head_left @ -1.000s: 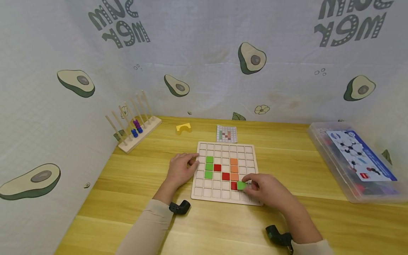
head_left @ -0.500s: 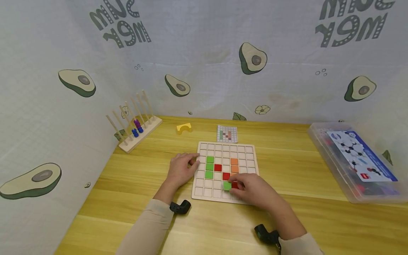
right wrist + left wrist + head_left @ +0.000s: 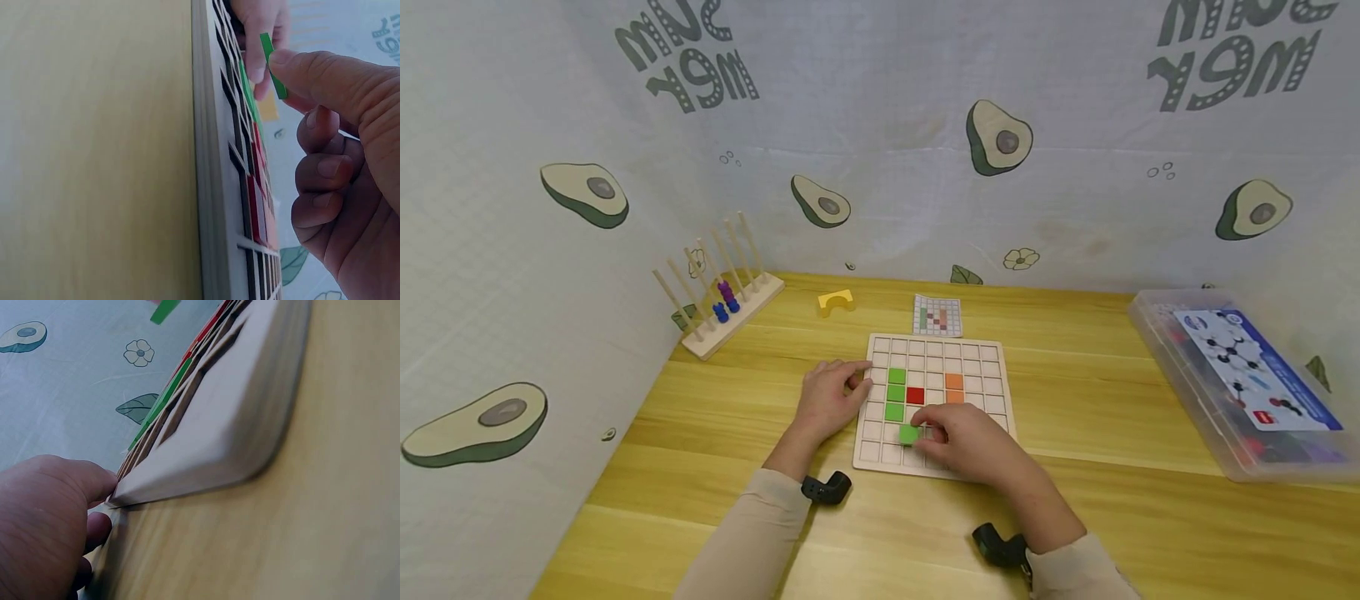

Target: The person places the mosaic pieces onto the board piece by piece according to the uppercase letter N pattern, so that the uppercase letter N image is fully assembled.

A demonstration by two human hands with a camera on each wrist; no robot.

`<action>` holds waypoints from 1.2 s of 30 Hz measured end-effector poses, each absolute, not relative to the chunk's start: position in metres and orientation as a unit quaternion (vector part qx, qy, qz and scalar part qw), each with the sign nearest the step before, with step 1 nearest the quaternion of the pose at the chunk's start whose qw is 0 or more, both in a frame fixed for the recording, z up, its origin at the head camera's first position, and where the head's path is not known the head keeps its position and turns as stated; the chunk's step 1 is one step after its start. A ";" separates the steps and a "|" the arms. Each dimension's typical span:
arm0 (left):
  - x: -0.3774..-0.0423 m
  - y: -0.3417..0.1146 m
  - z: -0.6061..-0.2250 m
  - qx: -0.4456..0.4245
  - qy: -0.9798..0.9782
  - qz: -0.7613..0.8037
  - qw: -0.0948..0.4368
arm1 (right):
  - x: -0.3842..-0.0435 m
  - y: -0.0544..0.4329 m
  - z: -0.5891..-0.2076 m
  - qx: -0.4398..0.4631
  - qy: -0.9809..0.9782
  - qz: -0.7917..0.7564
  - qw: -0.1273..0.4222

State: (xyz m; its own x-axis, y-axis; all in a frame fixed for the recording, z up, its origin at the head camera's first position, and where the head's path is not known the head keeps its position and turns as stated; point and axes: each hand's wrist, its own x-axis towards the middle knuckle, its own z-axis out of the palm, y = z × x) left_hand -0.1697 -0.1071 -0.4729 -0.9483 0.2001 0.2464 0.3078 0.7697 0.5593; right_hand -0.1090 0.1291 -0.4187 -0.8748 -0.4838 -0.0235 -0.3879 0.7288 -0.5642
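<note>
A square wooden grid board lies on the table. Green tiles form a short column on its left side. A red tile sits beside them, and orange tiles stand farther right, partly covered by the right hand. My right hand pinches a green tile between thumb and finger, raised above the board in the right wrist view. At the board's left edge, my left hand touches the rim with its fingers, as the left wrist view also shows.
Behind the board lies a small printed pattern card. A yellow arch block is left of it. A wooden peg rack with beads stands at the back left. On the right is a clear plastic box.
My right hand has carried the green tile leftward across the board, from the lower right toward the green column. My left hand has stayed at the board's left edge.
</note>
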 end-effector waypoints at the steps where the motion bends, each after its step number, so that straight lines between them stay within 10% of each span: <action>1: -0.170 -0.107 -0.473 -0.134 -0.937 -0.310 0.084 | -0.110 0.127 -0.419 -0.236 0.925 -0.284 0.086; 36: -0.169 -0.107 -0.473 -0.129 -0.941 -0.304 0.076 | -0.115 0.101 -0.429 -0.231 0.944 -0.229 0.063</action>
State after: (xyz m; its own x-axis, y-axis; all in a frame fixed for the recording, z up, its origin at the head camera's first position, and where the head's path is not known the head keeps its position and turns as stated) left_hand -0.1692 -0.1067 -0.4726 -0.9552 0.1956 0.2220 0.2886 0.7815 0.5532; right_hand -0.1150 0.1012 -0.4290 -0.8856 -0.4643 -0.0134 -0.4064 0.7884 -0.4618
